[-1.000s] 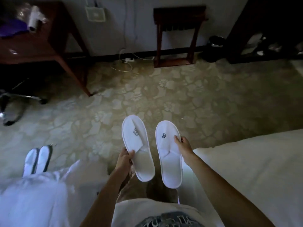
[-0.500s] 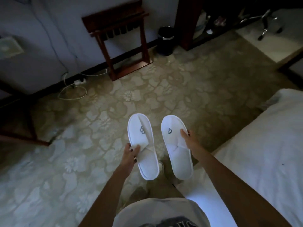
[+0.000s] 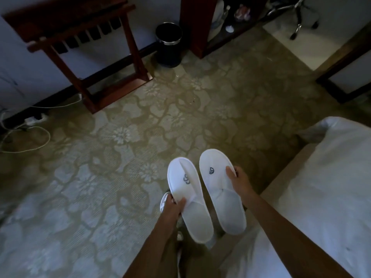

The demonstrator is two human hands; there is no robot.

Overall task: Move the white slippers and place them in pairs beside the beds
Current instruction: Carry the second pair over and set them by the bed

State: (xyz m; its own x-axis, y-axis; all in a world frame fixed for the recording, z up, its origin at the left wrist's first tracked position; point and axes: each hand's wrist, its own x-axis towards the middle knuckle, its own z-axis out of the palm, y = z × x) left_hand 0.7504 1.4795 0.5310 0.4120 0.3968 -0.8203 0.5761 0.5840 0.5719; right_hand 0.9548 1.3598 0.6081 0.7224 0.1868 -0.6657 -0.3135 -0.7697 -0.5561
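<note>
Patterned carpet (image 3: 124, 137) fills the dim room, with a white bed (image 3: 321, 187) at the right, a wooden luggage rack (image 3: 80, 47) and a black bin (image 3: 169, 44) against the far wall. Both slippers are up off the floor, side by side, toes forward: left hand (image 3: 173, 206) fingers pinching the left slipper (image 3: 189, 199) at its side, right hand (image 3: 240, 180) gripping the right slipper (image 3: 220, 189), just beside the bed.

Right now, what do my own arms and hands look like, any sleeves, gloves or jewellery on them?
Both forearms are bare up to the bottom edge of the picture: no sleeves show. The left hand and right hand wear no gloves, and no rings, watch or bracelets are visible, though the dim light could hide small details.
</note>
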